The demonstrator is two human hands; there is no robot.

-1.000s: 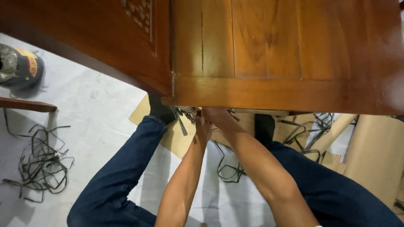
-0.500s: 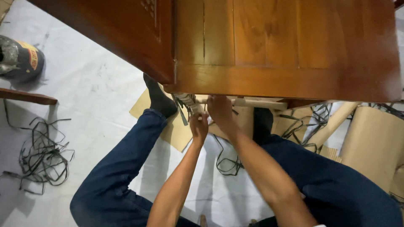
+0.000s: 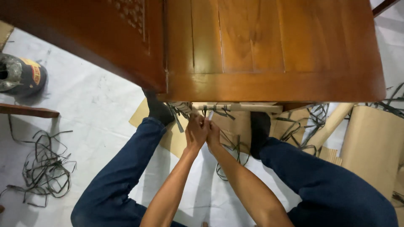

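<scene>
Both hands have come closer together since the earlier picture, and the view has slid a bit, so the can on the left sits lower now. The left hand (image 3: pixel 196 131) and the right hand (image 3: pixel 213 135) press side by side, touching each other, just under the front edge of the big brown wooden cabinet (image 3: pixel 269 50). Their fingers are curled together around a thin dark strip (image 3: pixel 209 114) that hangs down from a pale wooden slat (image 3: pixel 235 107). How tight the pinch is cannot be told, because the fingertips hide each other. The slat lies flat right under the cabinet's front edge, and more dark strips are looped over it. The cabinet fills the whole top of the view, so there is very little room above the hands. Below them the white floor (image 3: pixel 97 105) is open between the two legs in blue trousers (image 3: pixel 122 168). A foot in a black sock (image 3: pixel 158 110) rests on a flat piece of cardboard (image 3: pixel 176 141), just left of the hands. The other black sock (image 3: pixel 259 132) is just to their right. A tangle of loose strips (image 3: pixel 42 172) lies well apart on the far left. A dirty can (image 3: pixel 19 75) stands near the left edge. Rolled brown paper (image 3: pixel 372 147) crowds the right side.
</scene>
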